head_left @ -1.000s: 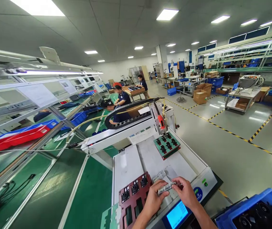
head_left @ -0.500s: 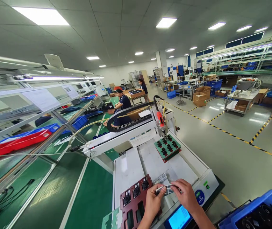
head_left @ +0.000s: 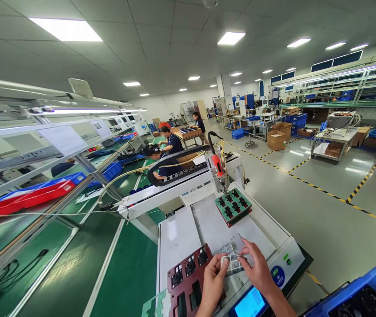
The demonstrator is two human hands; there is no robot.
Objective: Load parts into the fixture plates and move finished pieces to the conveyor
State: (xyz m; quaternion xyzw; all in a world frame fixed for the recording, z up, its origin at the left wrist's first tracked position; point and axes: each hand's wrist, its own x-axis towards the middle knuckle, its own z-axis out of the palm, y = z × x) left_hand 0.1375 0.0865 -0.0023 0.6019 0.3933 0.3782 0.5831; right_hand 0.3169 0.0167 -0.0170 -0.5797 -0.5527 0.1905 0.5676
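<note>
Both my hands are low in the head view, over the front of a white screw-driving machine (head_left: pixel 275 246). My left hand (head_left: pixel 213 281) and my right hand (head_left: pixel 256 267) pinch a small clear strip of labels (head_left: pixel 232 260) between them, fingers closed on its ends. Just under the strip, more label sheets (head_left: pixel 228 249) lie on the machine top. Left of my hands sits a dark red fixture tray (head_left: pixel 188 281) with black parts in its pockets. Farther back a green fixture (head_left: pixel 233 205) with black parts lies under the orange screwdriver head (head_left: pixel 216 164).
A blue touch screen (head_left: pixel 250 304) is below my hands. A blue bin (head_left: pixel 356 297) of black parts stands at the lower right. A green conveyor line (head_left: pixel 75 259) runs along the left with red and blue trays. Other people work at benches far back.
The camera tilted up a little. My hands have moved slightly forward with the strip, and my right fingers have shifted along it. The screwdriver head moved over the green fixture.
</note>
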